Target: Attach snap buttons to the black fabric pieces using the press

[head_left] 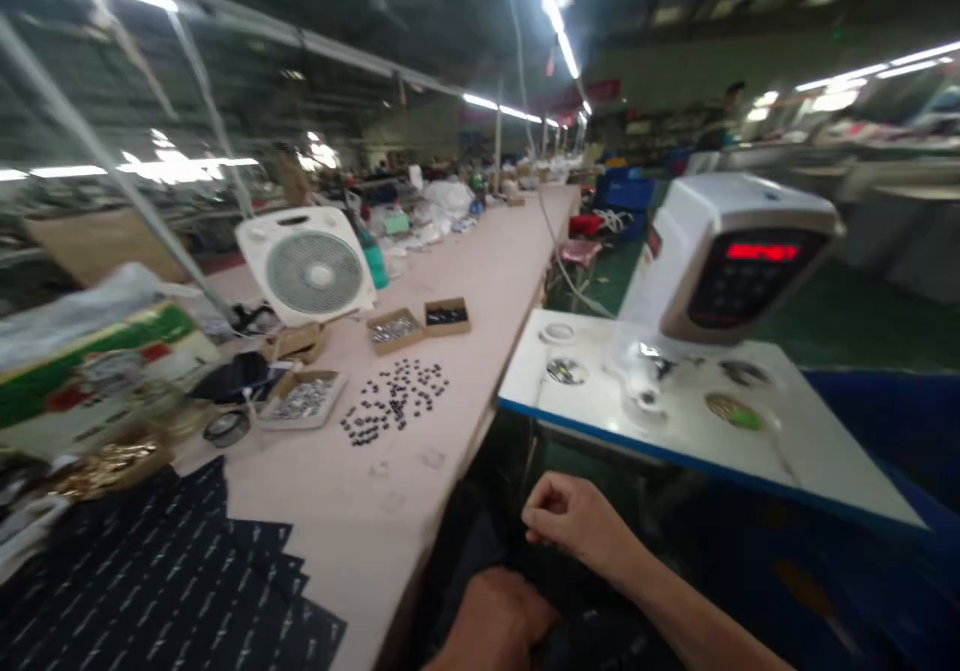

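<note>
Low in the view, my left hand (499, 616) lies over dark fabric (600, 631) at my lap. Its fingers are blurred and mostly turned away. My right hand (574, 521) is raised just above and to the right, thumb and fingers curled together in a pinch. Anything between those fingertips is too small to make out. In front of the right hand stands a white machine (727, 251) with a red lit display, mounted on a white, blue-edged table (540, 381). Small dark fasteners (397, 401) are scattered on the long pinkish worktable (352, 496) to the left.
A white box fan (319, 271) stands on the worktable. Boxes of metal parts (300, 401), (394, 329) and a box of dark parts (446, 316) sit near the scattered fasteners. Stacked dark printed fabric pieces (172, 591) cover the near left corner. Blue bins (626, 191) stand farther back.
</note>
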`<state>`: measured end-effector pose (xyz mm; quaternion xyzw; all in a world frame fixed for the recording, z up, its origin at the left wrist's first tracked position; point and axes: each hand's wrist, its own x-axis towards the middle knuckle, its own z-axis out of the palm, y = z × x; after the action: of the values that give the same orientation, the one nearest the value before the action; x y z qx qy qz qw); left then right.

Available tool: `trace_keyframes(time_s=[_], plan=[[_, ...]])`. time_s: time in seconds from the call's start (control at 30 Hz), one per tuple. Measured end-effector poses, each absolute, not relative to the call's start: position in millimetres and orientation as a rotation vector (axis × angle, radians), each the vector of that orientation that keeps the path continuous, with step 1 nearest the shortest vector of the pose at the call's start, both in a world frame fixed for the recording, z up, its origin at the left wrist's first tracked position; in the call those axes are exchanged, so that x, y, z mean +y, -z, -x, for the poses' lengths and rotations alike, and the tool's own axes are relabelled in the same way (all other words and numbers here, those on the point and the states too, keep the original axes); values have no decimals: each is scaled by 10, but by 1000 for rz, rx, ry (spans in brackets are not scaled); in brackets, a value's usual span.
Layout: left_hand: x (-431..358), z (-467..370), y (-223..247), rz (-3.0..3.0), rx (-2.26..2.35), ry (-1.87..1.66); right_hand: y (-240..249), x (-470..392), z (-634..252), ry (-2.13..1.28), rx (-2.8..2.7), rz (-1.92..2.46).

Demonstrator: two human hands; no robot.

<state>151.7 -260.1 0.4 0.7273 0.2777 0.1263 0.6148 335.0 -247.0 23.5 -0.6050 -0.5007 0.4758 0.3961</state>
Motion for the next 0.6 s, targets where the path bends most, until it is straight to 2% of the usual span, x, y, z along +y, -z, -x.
trace_keyframes(time_s=[0.1, 0.17, 0.27, 0.6], plan=[[-2723, -1571, 130, -1815, 566, -222, -145, -3117, -3386, -1196, -1128, 1537], [-2815, -1531, 121, -2383, 396, -366, -132, -3449, -3364, -1127, -1079, 1591], [-2947, -1420, 12, -2766, 248, -486, -159, -3786, -3303, -1062, -1050, 1641], [-3097, -1208, -141, -2804, 350, -666, -169, -3909, -3124, -1051, -1136, 1510]])
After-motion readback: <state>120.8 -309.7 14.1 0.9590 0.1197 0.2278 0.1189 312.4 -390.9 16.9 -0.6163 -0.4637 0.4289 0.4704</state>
